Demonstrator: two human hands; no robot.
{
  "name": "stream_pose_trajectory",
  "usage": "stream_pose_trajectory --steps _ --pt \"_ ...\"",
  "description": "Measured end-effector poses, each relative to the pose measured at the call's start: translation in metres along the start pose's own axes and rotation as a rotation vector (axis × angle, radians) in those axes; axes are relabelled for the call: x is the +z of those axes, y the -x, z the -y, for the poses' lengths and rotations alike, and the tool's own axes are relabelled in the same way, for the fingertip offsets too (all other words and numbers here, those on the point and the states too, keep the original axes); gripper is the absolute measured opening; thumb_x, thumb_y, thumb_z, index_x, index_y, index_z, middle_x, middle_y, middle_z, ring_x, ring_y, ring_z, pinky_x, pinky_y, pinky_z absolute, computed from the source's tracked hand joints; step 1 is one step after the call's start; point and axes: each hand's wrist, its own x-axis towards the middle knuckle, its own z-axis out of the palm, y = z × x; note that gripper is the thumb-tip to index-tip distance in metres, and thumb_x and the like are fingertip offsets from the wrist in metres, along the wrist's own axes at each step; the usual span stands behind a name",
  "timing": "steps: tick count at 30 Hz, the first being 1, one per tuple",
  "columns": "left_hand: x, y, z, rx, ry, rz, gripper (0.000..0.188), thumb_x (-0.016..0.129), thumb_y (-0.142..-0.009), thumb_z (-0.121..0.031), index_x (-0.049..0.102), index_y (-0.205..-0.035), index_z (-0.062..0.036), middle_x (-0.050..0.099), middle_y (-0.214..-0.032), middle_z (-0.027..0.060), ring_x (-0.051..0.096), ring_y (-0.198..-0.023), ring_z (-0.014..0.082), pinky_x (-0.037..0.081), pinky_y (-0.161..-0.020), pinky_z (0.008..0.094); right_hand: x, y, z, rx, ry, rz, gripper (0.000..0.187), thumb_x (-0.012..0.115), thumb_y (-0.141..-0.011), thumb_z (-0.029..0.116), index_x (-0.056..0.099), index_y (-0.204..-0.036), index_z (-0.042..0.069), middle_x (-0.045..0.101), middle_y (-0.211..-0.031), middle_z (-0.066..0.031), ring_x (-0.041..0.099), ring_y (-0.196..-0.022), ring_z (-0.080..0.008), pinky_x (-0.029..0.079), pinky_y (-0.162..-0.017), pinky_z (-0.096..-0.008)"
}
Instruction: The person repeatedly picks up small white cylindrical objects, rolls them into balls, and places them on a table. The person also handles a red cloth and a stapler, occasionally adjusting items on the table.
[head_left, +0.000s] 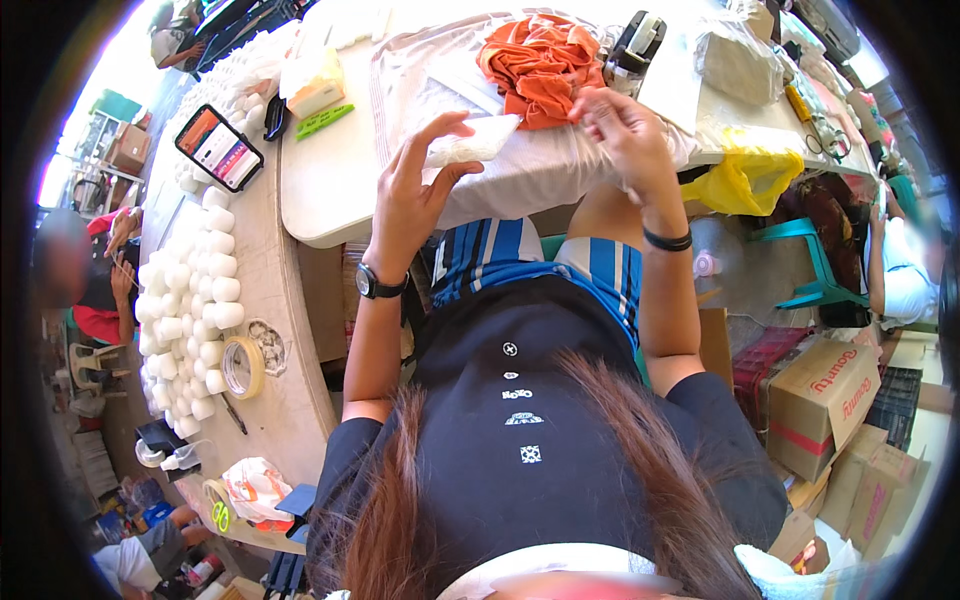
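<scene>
My left hand (408,185), with a dark watch at the wrist, is held over the table's front edge, its thumb and fingers curved apart. Beside its fingertips is a clear plastic bag (478,139) with whitish contents; whether the fingers touch it I cannot tell. My right hand (622,135) is raised in front of a crumpled orange cloth (540,68). Its fingers are curled together in a pinch, and whatever may be between them is too small to make out. A pale cloth (560,165) covers the table under both hands.
To the left, a side table bears many white rounded pieces (195,300), a phone (219,148) and a tape roll (242,367). A black device (636,45) stands behind the orange cloth. Yellow plastic (745,180) hangs off the right edge. Cardboard boxes (822,395) are stacked at right; other people sit nearby.
</scene>
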Motion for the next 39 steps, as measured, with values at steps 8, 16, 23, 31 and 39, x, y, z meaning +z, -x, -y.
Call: stream_pose_trajectory --steps 8,16,23,31,39 --pt "0.001 0.01 0.001 -0.07 0.122 0.037 0.066 0.078 -0.081 -0.007 0.05 -0.14 -0.0084 0.07 -0.108 0.0104 0.068 -0.103 0.0264 0.052 -0.094 0.0401 0.05 0.023 0.032 0.415 -0.449 0.364 0.02 0.06 -0.098 0.019 0.062 -0.087 0.003 0.058 -0.079 -0.0001 0.052 -0.074 -0.0083 0.044 -0.071 -0.023" --pt "-0.003 0.005 -0.01 0.075 -0.056 0.084 0.044 0.076 -0.079 -0.003 0.067 -0.121 -0.0098 0.067 -0.108 0.0113 0.067 -0.1 0.0283 0.054 -0.083 0.0381 0.049 0.018 0.02 0.428 -0.385 0.409 0.022 0.061 -0.097 0.018 0.063 -0.082 0.003 0.059 -0.077 -0.0003 0.053 -0.072 -0.0082 0.043 -0.07 -0.0226" --pt "0.002 0.007 -0.004 0.06 -0.052 0.031 0.032 0.074 -0.078 0.004 0.071 -0.108 -0.0062 0.066 -0.106 0.0107 0.066 -0.1 0.028 0.055 -0.081 0.0368 0.034 0.023 0.017 0.451 -0.227 0.483 0.026 0.064 -0.099 0.028 0.066 -0.087 0.005 0.059 -0.078 0.0027 0.052 -0.073 -0.0065 0.043 -0.07 -0.0223" --pt "0.022 0.007 0.001 0.102 -0.1 -0.168 0.033 0.07 -0.076 0.01 0.07 -0.106 -0.0049 0.064 -0.101 0.0104 0.065 -0.091 0.027 0.054 -0.08 0.0374 0.059 0.045 0.0 0.427 -0.377 0.474 0.037 0.063 -0.1 0.039 0.067 -0.087 0.005 0.055 -0.077 0.005 0.044 -0.069 -0.0041 0.036 -0.063 -0.0206" --pt "0.04 0.012 -0.016 -0.014 -0.147 -0.249 0.026 0.059 -0.095 0.005 0.064 -0.12 0.0007 0.051 -0.111 0.0119 0.06 -0.096 0.0189 0.057 -0.069 0.0268 0.084 0.039 0.003 -0.036 -0.084 0.204 0.054 0.048 -0.105 0.047 0.067 -0.079 0.004 0.051 -0.061 0.002 0.047 -0.06 -0.0079 0.038 -0.056 -0.0258"
